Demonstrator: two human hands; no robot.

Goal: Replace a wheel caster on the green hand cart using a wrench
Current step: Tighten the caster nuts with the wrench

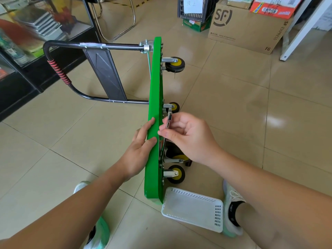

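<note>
Green hand cart point(154, 97) is tipped on edge on the floor point(233, 108) so I can reach the caster point(175, 107). My left hand point(142, 148) braces it, fingers flat; my right hand point(188, 137) pinches the wrench point(169, 118) at the caster's mount.

- A small shop or its stockroom, I'd say: a glass display case point(45, 24) holds stacked goods.
- A printed courier carton point(248, 27), a black crate point(195, 11) and colourful boxes point(273, 7) sit on the tiled floor point(233, 105).
</note>
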